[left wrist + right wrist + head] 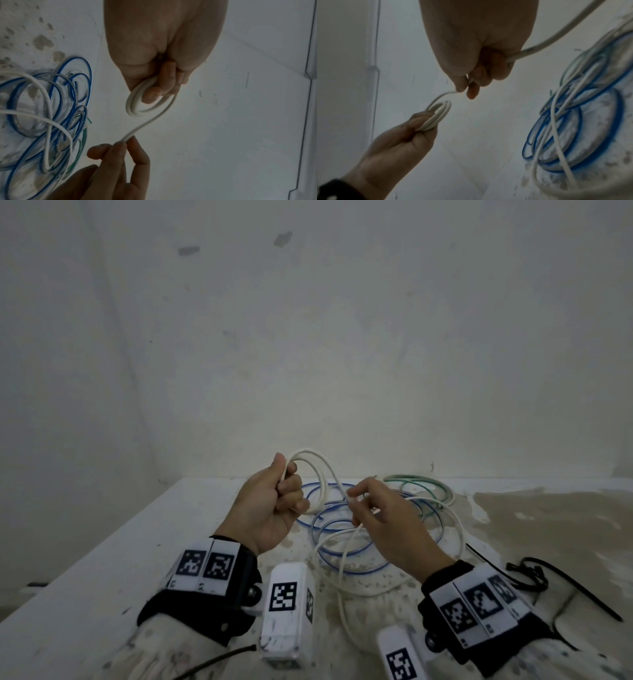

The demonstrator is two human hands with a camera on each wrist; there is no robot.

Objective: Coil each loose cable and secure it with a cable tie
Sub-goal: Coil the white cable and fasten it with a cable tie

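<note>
My left hand (274,501) is raised above the table and grips a few small loops of the white cable (318,470), seen close in the left wrist view as a tight white coil (135,106). A short way to its right, my right hand (373,508) pinches the same white cable (539,46) between thumb and fingers; the loose length runs from it down to the table in wide loops (346,583). A blue cable (342,529) and a green cable (421,486) lie loose on the table beneath and behind the hands.
Black cable ties (534,577) lie on the table at the right, and another black tie (219,659) lies near the front edge at the left. The white table (102,577) is stained and meets a wall behind; its right part carries a brown patch (555,518).
</note>
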